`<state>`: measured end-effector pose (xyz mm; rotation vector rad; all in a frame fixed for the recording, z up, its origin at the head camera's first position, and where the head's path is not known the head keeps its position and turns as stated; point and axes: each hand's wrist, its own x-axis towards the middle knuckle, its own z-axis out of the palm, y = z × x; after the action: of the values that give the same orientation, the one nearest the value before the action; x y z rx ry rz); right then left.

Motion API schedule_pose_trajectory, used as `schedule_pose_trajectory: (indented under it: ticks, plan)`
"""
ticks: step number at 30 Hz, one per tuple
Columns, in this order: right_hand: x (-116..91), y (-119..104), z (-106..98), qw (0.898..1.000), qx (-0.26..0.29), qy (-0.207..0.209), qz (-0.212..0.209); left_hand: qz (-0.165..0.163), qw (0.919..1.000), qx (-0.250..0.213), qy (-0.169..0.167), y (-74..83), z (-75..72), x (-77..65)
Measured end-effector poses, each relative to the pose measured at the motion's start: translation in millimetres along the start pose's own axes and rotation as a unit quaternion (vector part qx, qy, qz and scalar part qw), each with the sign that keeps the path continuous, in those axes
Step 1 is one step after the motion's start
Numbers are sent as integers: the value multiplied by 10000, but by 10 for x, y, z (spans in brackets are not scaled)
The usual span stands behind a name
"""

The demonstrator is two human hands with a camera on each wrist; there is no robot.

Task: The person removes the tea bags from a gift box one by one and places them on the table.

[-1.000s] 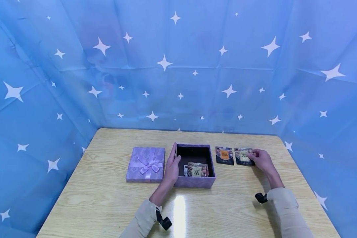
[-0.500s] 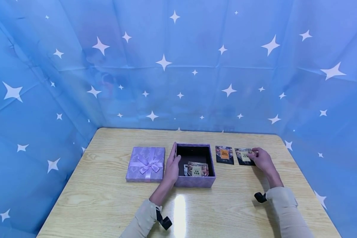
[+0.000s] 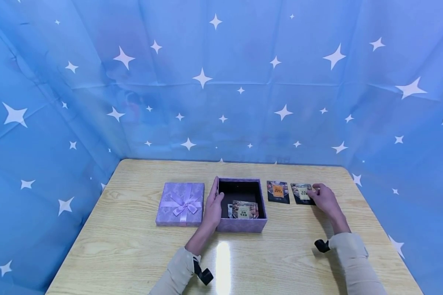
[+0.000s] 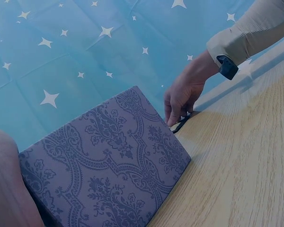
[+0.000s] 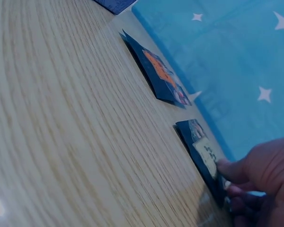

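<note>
My left hand (image 3: 212,208) grips the left wall of a lidless purple gift box (image 3: 242,225), fingers along the outside and thumb over the rim. Inside the box's dark interior lie small printed packets, the top one a packet (image 3: 244,209) with a pale green label. My right hand (image 3: 325,199) pinches the right edge of a dark packet (image 3: 300,193) with a pale label, low at the table. Beside it lies another dark packet (image 3: 278,191) with an orange label. In the right wrist view, thumb and fingers meet on the pale-labelled packet (image 5: 206,153).
Left of the box, the purple lid (image 3: 180,204) with a ribbon bow sits on the wooden table (image 3: 133,250). A blue curtain (image 3: 243,53) with white stars hangs along the table's back edge and both sides.
</note>
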<state>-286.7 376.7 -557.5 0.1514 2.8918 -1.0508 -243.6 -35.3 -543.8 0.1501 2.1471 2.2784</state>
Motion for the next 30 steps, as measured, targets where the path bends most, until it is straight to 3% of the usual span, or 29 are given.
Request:
schedule_pose_trajectory:
  ticks: [10, 16, 24, 30]
  plan:
    - [-26, -82, 4, 9975, 278, 607, -217, 24, 10000, -44, -8, 3, -1, 5]
    - [-102, -321, 35, 9927, 266, 1013, -599, 50, 10000, -34, -1, -8, -4, 24]
    - [-225, -863, 175, 9904, 622, 436, -1157, 41, 10000, -89, -7, 7, -2, 22]
    - [-305, -1228, 377, 9833, 647, 245, -1682, 21, 10000, -47, -13, -22, 7, 23]
